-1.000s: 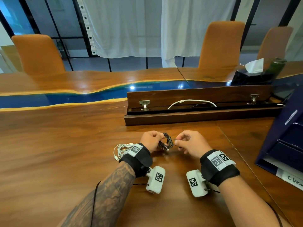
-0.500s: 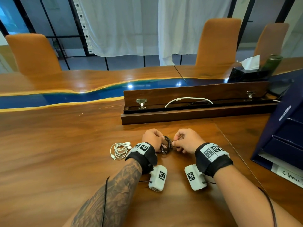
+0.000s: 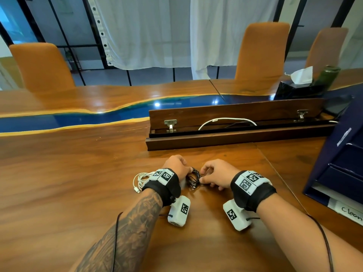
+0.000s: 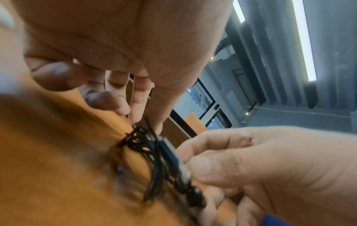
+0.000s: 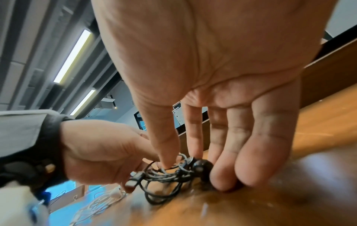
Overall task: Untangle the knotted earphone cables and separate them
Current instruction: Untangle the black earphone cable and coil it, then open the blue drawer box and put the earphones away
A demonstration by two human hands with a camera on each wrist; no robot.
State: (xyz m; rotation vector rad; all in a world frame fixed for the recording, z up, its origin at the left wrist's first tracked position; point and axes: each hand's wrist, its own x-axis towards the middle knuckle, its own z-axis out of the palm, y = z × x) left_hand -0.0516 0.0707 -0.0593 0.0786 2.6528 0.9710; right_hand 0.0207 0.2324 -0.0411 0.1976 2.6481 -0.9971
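A tangled black earphone bundle (image 3: 193,178) lies on the wooden table (image 3: 78,193) between my two hands. My left hand (image 3: 188,171) pinches cable loops at the bundle's left side; the left wrist view shows its fingertips (image 4: 138,117) on the black cable (image 4: 146,146). My right hand (image 3: 202,177) pinches the bundle from the right, thumb (image 5: 167,163) pushed into the loops of the black bundle (image 5: 170,175), other fingers beside a black earbud (image 5: 203,165). A coiled white earphone set (image 3: 141,179) lies apart, just left of my left wrist, and shows as white cable (image 5: 100,203).
A long wooden cable box (image 3: 235,132) with its lid raised and a white cord (image 3: 225,120) inside runs across the table beyond my hands. A dark blue drawer unit (image 3: 343,154) stands at the right. A tissue box (image 3: 298,85) and orange chairs (image 3: 261,50) are at the back.
Both hands have drawn closer together and lowered the black bundle onto the table. The white earphones have stayed where they were.
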